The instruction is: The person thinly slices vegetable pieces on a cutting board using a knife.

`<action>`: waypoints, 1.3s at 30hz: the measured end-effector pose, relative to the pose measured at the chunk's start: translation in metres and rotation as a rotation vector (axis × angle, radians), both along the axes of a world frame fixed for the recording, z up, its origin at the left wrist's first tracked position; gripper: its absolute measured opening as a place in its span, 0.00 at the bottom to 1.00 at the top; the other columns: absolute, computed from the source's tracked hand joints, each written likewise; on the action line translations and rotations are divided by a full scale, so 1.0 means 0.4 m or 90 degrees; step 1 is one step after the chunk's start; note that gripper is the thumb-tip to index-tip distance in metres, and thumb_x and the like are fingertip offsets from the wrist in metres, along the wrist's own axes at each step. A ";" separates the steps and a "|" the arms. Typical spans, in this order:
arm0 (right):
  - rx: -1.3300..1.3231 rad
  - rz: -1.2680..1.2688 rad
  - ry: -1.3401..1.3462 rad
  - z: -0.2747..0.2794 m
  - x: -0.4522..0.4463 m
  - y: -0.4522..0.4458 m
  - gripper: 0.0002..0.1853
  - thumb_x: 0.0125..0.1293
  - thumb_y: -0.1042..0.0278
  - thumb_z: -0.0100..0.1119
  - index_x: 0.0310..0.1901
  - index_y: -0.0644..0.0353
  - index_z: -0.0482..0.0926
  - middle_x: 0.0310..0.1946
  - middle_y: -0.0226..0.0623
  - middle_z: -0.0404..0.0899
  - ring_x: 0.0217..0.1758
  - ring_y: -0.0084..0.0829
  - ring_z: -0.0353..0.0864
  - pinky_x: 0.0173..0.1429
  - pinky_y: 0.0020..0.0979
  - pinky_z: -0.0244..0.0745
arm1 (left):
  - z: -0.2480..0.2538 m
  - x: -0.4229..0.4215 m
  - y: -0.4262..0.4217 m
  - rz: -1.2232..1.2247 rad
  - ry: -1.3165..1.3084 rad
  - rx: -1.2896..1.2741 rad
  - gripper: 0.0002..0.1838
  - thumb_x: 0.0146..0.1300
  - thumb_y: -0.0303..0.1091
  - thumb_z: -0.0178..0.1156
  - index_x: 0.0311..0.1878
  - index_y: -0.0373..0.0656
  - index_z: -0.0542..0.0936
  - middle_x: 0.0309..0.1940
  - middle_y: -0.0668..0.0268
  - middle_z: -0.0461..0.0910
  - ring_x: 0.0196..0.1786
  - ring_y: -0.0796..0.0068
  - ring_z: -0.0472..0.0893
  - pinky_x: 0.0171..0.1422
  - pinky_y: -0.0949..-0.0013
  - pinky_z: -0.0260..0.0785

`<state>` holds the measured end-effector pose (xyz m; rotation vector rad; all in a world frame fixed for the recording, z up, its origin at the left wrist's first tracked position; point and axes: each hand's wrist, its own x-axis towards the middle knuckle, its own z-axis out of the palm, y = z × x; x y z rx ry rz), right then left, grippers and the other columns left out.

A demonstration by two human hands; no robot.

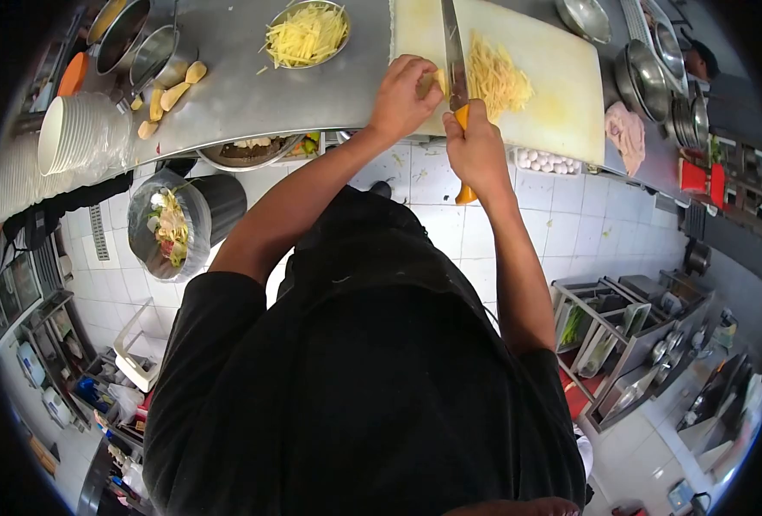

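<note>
My right hand (481, 146) is wrapped round the orange-yellow handle of a kitchen knife (456, 52), whose blade points away from me over the white cutting board (566, 95). Curled at the board's left edge, my left hand (407, 96) grips a pale yellow root piece (439, 81), which looks like peeled ginger, just left of the blade. Its fingers partly hide the piece. On the blade's right lies a heap of thin yellow strips (499, 77). A metal bowl (349, 33) of similar strips stands farther left on the steel counter (226, 95).
Several peeled root pieces (174, 96) lie left, near metal pots (155, 56) and stacked white bowls (75, 138). A pinkish cloth (625, 136) and metal bowls (643, 82) are at right. Below are a lined waste bin (144, 245) and a tray of eggs (549, 162).
</note>
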<state>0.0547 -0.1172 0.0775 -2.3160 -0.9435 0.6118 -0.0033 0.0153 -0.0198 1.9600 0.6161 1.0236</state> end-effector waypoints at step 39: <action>-0.057 0.009 0.099 -0.036 0.025 0.018 0.15 0.71 0.66 0.55 0.46 0.71 0.65 0.32 0.70 0.79 0.42 0.70 0.80 0.47 0.58 0.73 | 0.004 0.003 -0.002 -0.012 -0.012 -0.019 0.12 0.56 0.29 0.64 0.45 0.39 0.81 0.42 0.59 0.80 0.42 0.60 0.81 0.47 0.63 0.77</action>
